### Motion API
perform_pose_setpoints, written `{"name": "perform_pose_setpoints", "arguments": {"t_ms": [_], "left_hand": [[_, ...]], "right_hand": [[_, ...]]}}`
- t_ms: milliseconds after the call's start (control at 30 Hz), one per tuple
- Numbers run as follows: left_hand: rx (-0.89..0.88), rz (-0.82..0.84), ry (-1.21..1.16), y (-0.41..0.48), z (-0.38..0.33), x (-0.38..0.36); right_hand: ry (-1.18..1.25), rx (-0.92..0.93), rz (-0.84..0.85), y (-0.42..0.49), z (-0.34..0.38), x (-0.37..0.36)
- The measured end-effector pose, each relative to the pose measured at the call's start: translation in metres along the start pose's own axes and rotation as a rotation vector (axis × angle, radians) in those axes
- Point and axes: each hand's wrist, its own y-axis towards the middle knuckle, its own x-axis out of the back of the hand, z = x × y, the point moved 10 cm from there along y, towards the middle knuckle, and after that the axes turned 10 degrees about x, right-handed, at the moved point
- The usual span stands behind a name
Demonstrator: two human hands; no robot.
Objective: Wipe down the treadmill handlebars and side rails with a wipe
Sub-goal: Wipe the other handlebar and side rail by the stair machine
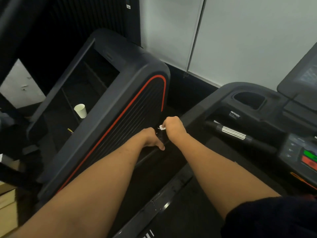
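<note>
Here, two hands, left hand [152,140] gripping one handlebar [161,137], right hand [173,125] pinching one wipe [162,127], one cup [80,110], dark floor [180,93], white wall [240,40].

A single wide-angle view, worn on the person's head, looks forward and steeply down onto the treadmill handlebar [149,156], which lies near and about mid-frame, within reach of the left hand [152,140] and right hand [173,126]. Right of the handlebar is the console [257,117], left of it a neighbouring machine [120,109], and beyond it the pale wall [240,40]. Straight edges bow toward the frame's borders.
</note>
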Motion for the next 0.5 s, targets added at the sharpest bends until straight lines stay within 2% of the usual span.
{"name": "perform_pose_setpoints", "arguments": {"t_ms": [167,267,367,500], "left_hand": [[0.094,-0.024,0.021,-0.005,-0.002,-0.001],[0.114,-0.037,-0.012,-0.004,0.001,-0.004],[0.121,-0.045,-0.014,-0.006,0.001,-0.005],[0.154,-0.059,0.05,-0.009,-0.006,-0.002]], "right_hand": [[0.16,0.065,0.078,0.005,-0.002,-0.01],[0.213,0.019,-0.085,0.007,-0.031,0.011],[0.185,0.194,-0.216,-0.001,-0.026,0.01],[0.155,0.419,-0.232,-0.013,-0.01,-0.003]]}}
